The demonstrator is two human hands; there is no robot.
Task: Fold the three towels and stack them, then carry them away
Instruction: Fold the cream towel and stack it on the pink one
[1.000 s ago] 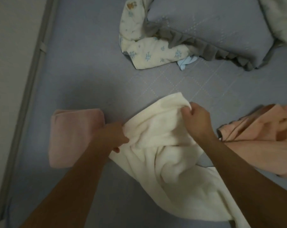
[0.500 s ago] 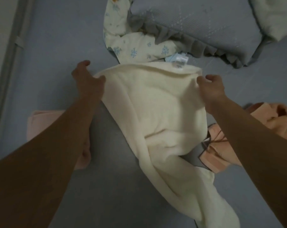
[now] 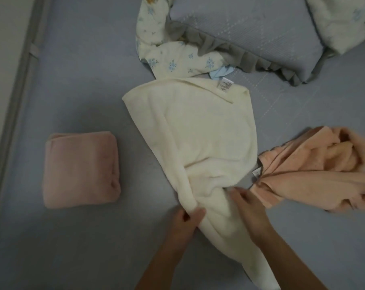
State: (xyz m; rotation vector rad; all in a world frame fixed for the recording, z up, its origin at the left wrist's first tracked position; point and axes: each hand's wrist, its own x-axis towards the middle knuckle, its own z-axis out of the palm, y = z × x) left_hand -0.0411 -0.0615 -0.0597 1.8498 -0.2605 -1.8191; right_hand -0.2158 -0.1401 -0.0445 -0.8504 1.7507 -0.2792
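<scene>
1. The left hand (image 3: 185, 218) pinches the cream towel (image 3: 200, 143) at centre; the right hand (image 3: 248, 208) rests flat on it.
2. The folded pink towel (image 3: 81, 170) lies at 9 o'clock, the crumpled peach towel (image 3: 315, 170) at 3 o'clock, on the grey bed (image 3: 83, 80).

Two bare forearms entered from the bottom of the frame, ending in an ungloved left hand (image 3: 184, 221) and right hand (image 3: 249, 210). No sleeves, rings, watch or bracelet showed on either wrist.
</scene>
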